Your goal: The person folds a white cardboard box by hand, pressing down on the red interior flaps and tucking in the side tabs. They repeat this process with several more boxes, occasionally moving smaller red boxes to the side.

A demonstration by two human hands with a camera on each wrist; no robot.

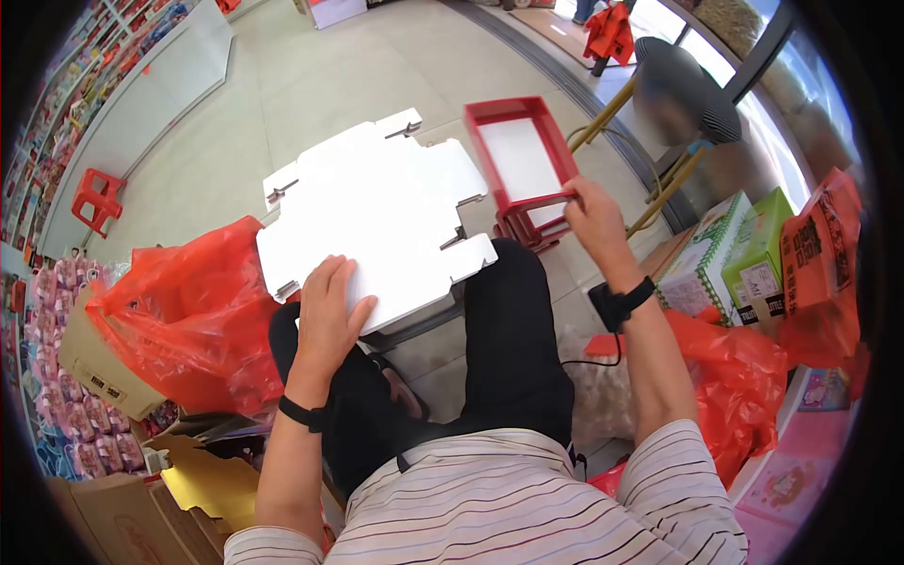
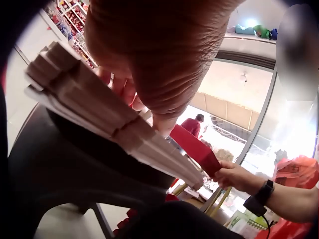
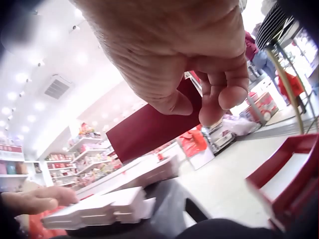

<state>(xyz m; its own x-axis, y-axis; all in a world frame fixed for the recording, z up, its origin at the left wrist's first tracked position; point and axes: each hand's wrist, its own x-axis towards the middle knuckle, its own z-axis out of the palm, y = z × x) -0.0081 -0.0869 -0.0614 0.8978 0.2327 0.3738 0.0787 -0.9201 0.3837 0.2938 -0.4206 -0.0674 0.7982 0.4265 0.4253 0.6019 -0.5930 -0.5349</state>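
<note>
A stack of white die-cut card sheets (image 1: 377,212) lies across a dark stool (image 2: 75,159) before the person's knees. On its near left part rests my left hand (image 1: 331,315), fingers extended; the left wrist view shows the stack's layered edges (image 2: 94,104) below the palm. My right hand (image 1: 603,226) pinches the near right corner of a red open box (image 1: 478,141) with a white bottom. In the right wrist view, thumb and fingers hold a dark red panel (image 3: 154,129). More red boxes (image 1: 527,231) sit lower, beside the right knee.
Red plastic bags lie left (image 1: 207,311) and right (image 1: 744,377). Cartons (image 1: 777,245) stand at the right, cardboard (image 1: 122,518) at the lower left. A yellow-legged chair (image 1: 650,184) is beyond the red box. A red stool (image 1: 97,201) stands by the counter.
</note>
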